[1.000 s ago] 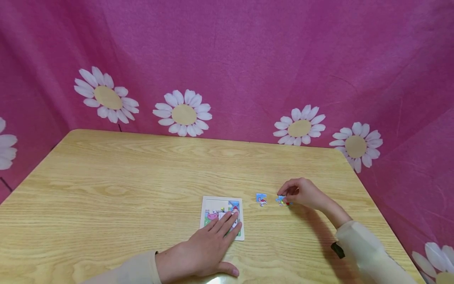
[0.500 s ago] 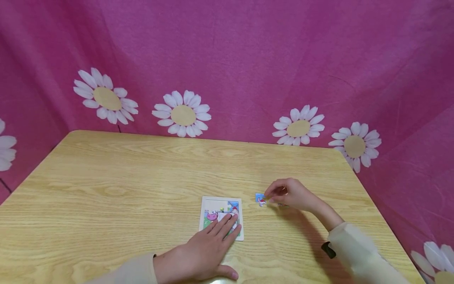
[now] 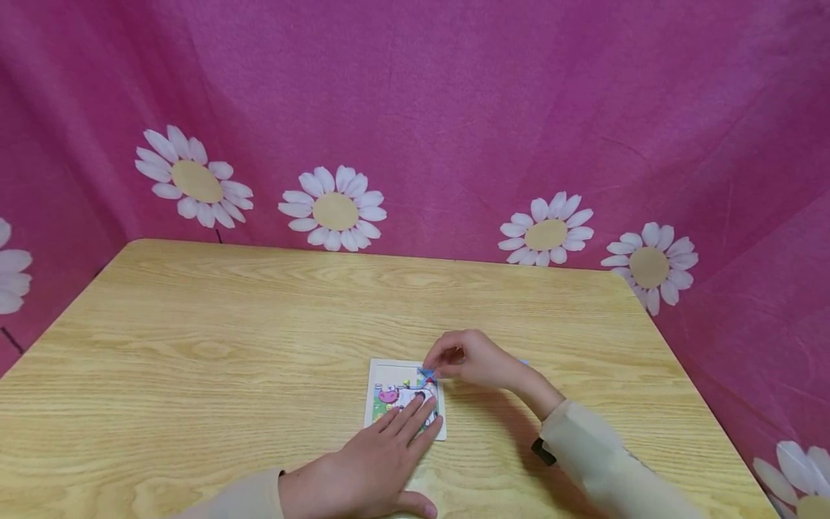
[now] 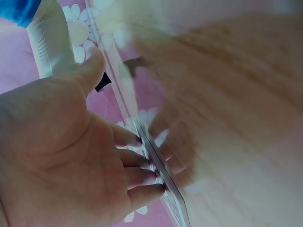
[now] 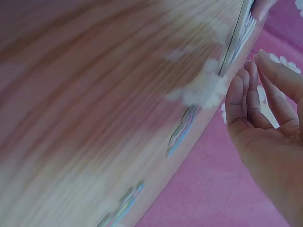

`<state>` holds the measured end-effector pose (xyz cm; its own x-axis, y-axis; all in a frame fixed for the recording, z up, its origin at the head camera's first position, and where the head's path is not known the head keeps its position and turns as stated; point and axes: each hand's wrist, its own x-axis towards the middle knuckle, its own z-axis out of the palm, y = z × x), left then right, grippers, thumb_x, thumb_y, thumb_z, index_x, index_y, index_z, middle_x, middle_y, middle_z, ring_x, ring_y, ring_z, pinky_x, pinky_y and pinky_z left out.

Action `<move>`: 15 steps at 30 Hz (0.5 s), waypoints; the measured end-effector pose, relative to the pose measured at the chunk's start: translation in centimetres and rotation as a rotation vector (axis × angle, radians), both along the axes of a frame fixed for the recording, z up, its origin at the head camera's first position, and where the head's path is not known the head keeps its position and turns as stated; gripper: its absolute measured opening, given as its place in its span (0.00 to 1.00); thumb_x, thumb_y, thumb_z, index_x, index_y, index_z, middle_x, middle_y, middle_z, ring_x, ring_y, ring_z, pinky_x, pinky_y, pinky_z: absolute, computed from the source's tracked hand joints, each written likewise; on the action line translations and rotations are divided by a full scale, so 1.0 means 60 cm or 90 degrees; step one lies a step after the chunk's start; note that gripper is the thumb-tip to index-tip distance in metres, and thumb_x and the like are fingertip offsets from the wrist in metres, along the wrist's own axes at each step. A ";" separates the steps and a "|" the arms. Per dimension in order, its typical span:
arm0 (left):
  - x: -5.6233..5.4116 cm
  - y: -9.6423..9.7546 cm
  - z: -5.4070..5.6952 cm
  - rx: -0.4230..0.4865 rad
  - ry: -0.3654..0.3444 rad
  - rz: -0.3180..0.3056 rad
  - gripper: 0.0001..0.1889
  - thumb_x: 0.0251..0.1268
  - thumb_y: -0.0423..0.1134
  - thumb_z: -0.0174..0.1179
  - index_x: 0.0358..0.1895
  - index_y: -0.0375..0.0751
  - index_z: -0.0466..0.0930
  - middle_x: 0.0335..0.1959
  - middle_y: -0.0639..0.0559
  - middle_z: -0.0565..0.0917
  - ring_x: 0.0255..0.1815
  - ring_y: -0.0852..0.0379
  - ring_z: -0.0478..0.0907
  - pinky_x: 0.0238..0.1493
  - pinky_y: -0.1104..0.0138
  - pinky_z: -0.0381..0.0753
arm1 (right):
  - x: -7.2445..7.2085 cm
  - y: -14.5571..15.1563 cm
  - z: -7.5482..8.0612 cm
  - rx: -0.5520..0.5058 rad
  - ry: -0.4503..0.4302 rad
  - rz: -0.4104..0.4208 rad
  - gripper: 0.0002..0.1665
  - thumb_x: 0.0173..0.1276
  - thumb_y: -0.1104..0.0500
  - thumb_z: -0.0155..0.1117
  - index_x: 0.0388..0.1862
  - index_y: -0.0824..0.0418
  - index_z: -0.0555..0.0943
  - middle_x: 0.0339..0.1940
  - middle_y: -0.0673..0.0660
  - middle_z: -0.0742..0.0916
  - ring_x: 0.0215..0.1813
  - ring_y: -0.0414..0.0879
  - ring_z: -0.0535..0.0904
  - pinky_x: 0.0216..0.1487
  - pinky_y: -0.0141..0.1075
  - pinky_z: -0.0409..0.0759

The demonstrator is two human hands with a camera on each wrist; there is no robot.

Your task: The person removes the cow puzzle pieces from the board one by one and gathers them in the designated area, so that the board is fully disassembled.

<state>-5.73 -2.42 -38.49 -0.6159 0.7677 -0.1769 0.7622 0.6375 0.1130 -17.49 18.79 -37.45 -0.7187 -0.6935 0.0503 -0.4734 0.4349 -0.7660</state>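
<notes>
My left hand (image 3: 382, 461) lies across the lower right part of the puzzle board (image 3: 389, 375), fingers straight and only slightly apart, tips on the picture, thumb out to the side. The board rests flat on the table (image 3: 259, 324), well in from the far edge and somewhat nearer the right edge than the left. In it I see a cow with a pink muzzle, green below, and blue with a red roof at the upper right; its upper left is bare wood.

My right hand (image 3: 480, 359) is at the board's far right corner. Its fingers are loosely bent, tips close to the thumb, with nothing I can see between them; I cannot tell whether they touch the board. Two loose pieces (image 5: 182, 130) lie flat and apart on the table, between the board and the table's right edge; from the head view only a blue sliver shows past my wrist.

A faint grey mark on my pale right sleeve (image 3: 596, 440) is too small to read. Past the far edge hangs a pink curtain (image 3: 441, 130) with white daisies (image 3: 335, 210).
</notes>
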 end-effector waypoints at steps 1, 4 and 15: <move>0.000 0.000 -0.001 0.000 -0.002 0.001 0.51 0.62 0.76 0.40 0.79 0.42 0.50 0.80 0.42 0.45 0.79 0.48 0.41 0.73 0.57 0.54 | -0.001 -0.006 -0.001 0.000 -0.003 0.005 0.07 0.62 0.72 0.68 0.39 0.66 0.86 0.35 0.57 0.86 0.37 0.41 0.80 0.41 0.34 0.81; 0.000 0.000 -0.002 -0.002 -0.006 0.002 0.51 0.62 0.76 0.40 0.79 0.42 0.50 0.80 0.43 0.46 0.79 0.48 0.41 0.73 0.58 0.54 | -0.003 -0.019 -0.004 0.013 -0.004 0.014 0.06 0.62 0.72 0.68 0.38 0.65 0.87 0.33 0.54 0.86 0.36 0.40 0.80 0.41 0.33 0.81; 0.000 -0.001 -0.003 0.001 0.001 0.002 0.51 0.62 0.76 0.41 0.79 0.42 0.50 0.80 0.43 0.46 0.79 0.48 0.41 0.73 0.58 0.54 | -0.014 -0.037 -0.009 0.077 0.067 0.047 0.05 0.61 0.70 0.70 0.32 0.61 0.88 0.30 0.47 0.83 0.33 0.35 0.77 0.36 0.30 0.78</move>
